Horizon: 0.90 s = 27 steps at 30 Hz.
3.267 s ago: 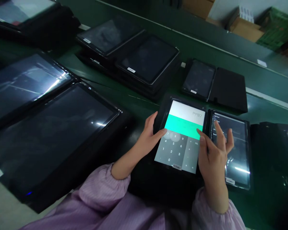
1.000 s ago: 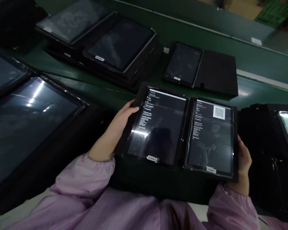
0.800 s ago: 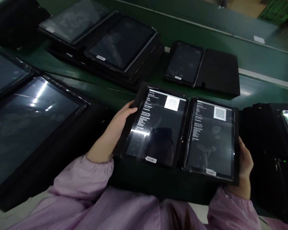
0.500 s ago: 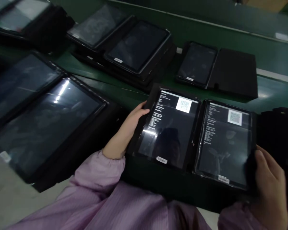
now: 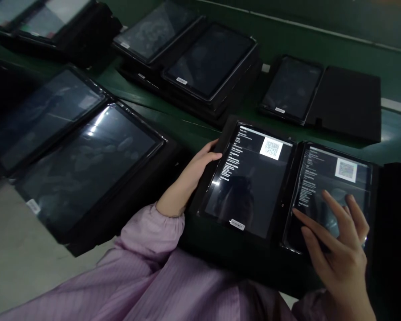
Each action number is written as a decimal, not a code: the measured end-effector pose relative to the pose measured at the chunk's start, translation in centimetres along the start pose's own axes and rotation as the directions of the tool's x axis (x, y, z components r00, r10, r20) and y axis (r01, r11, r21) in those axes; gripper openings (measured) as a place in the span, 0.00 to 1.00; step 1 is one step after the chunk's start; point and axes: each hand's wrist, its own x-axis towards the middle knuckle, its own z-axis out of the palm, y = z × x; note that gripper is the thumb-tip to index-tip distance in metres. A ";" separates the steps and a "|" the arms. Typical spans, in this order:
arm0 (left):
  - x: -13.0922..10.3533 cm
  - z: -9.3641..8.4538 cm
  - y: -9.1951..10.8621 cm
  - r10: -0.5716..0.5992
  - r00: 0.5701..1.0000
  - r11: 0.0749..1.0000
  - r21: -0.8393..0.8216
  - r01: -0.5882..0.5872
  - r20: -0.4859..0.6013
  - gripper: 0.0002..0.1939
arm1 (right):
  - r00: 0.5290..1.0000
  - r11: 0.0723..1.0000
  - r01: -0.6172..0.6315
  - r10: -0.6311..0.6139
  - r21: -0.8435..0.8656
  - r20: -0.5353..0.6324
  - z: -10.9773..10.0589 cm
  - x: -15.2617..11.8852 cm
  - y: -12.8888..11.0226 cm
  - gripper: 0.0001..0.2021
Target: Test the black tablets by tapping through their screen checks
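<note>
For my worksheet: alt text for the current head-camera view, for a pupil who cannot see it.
A person's left hand holds the black casing around one tablet, while the right hand is spread over a second tablet beside it; both show text and a QR code. More tablets lie beyond, on a green table.

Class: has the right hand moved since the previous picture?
Yes: left, judged against the black box behind; the right hand is now over the right lit tablet.

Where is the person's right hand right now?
In the head view, the right hand is at the lower right, over the right tablet of the nearest lit pair, with the left tablet just beside that one.
</note>
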 end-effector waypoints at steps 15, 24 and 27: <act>-1.0 1.2 1.5 -0.025 0.999 0.979 0.201 0.033 -0.042 0.45 | 0.937 0.959 -0.173 0.090 -0.223 -0.339 -3.2 -1.6 1.6 0.29; -0.7 1.9 2.5 0.114 0.992 0.888 0.454 -0.074 -0.061 0.55 | 0.979 0.974 -0.139 0.108 -0.181 -0.174 -3.4 3.4 4.3 0.18; 0.1 2.7 3.0 0.139 0.987 0.910 0.404 -0.094 -0.085 0.45 | 0.986 0.980 -0.134 0.117 -0.146 -0.121 -2.8 5.3 5.8 0.23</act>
